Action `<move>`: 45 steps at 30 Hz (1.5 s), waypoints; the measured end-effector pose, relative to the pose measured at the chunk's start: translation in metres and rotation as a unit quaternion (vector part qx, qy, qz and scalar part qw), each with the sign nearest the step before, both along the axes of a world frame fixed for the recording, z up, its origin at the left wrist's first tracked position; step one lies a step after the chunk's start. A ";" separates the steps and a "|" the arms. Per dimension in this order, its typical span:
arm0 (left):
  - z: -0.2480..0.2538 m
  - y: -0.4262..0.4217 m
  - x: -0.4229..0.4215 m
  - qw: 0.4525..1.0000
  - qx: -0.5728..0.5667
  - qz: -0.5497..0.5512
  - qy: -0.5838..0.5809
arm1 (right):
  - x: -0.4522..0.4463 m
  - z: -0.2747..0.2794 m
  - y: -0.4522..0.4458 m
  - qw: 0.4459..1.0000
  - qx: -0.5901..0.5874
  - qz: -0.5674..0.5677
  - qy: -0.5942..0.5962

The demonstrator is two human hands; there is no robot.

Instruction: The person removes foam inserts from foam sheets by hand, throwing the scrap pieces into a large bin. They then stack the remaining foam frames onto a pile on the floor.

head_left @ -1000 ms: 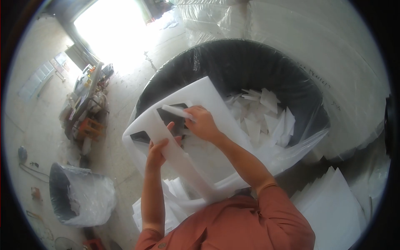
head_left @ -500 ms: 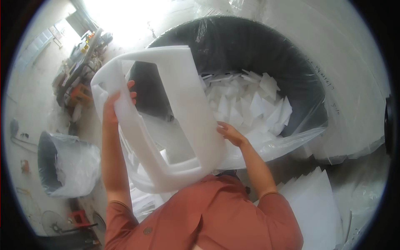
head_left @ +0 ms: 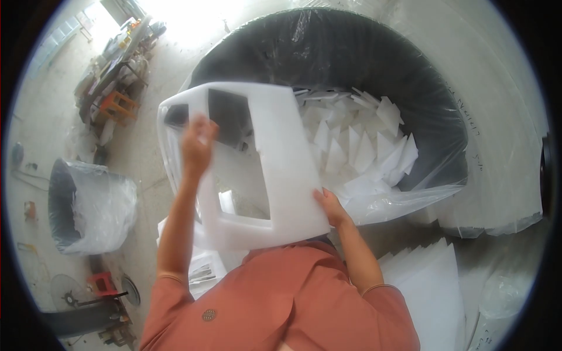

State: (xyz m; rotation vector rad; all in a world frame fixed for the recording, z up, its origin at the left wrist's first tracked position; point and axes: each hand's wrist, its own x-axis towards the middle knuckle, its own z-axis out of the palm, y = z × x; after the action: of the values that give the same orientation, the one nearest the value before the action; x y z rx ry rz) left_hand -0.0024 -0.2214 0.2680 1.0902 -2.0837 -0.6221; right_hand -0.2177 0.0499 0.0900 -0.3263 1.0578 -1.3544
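A white foam sheet (head_left: 287, 152) with large rectangular cutouts is held up in front of my body. My right hand (head_left: 331, 206) grips its lower right edge, thumb on the near face and the other fingers partly hidden behind. Over the strip between the two cutouts is my left hand (head_left: 199, 143), its fingers bent and smeared by motion. Whether they touch the strip is unclear. Behind the sheet, a large round dark container (head_left: 433, 117) lined with clear plastic holds many white foam pieces (head_left: 351, 140).
A smaller plastic-lined bin (head_left: 61, 205) stands at the left. White sheets (head_left: 427, 286) are stacked at lower right, and more cut white pieces (head_left: 205, 275) lie below the held sheet. Farther off are an orange stool (head_left: 119, 107), a cluttered table (head_left: 114, 61) and a fan (head_left: 70, 298).
The sheet has turned flatter toward me and shifted slightly right. My left hand's fingers, earlier wrapped around the strip, now appear in front of it. My right hand keeps its edge grip.
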 end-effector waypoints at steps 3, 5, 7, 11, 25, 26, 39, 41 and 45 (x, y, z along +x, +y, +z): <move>-0.068 0.082 0.007 0.936 0.267 -0.133 -0.188 | 0.012 0.000 0.008 1.000 0.013 -0.007 -0.028; -0.074 0.128 0.002 0.847 0.480 -0.195 -0.119 | 0.019 -0.004 0.012 0.999 0.013 -0.001 -0.037; -0.103 0.140 0.002 0.851 0.495 -0.165 -0.066 | 0.022 -0.015 0.014 0.999 0.032 0.007 0.000; -0.119 0.134 0.001 0.874 0.475 -0.095 -0.036 | 0.044 -0.015 0.014 0.796 0.022 -0.063 0.601; -0.110 0.117 0.026 0.775 0.564 -0.284 0.037 | 0.058 0.014 -0.027 0.816 -0.135 -0.047 0.560; -0.120 0.112 0.028 0.784 0.572 -0.233 0.065 | 0.061 0.011 -0.027 0.791 -0.140 -0.055 0.593; -0.136 0.022 -0.018 0.824 0.541 -0.013 0.167 | 0.022 0.066 -0.017 0.936 -0.111 -0.121 0.311; -0.141 0.014 -0.012 0.829 0.537 -0.014 0.158 | -0.003 0.082 -0.026 0.928 -0.167 -0.333 0.035; -0.122 0.021 -0.021 0.822 0.534 -0.045 0.193 | -0.090 0.032 -0.032 0.929 -0.095 -0.356 0.037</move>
State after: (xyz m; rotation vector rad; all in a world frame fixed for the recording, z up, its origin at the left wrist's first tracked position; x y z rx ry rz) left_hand -0.0231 -0.2002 0.1464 1.2507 -1.3501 -2.0152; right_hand -0.3080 0.0176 0.1220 -0.1316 1.1624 -2.1186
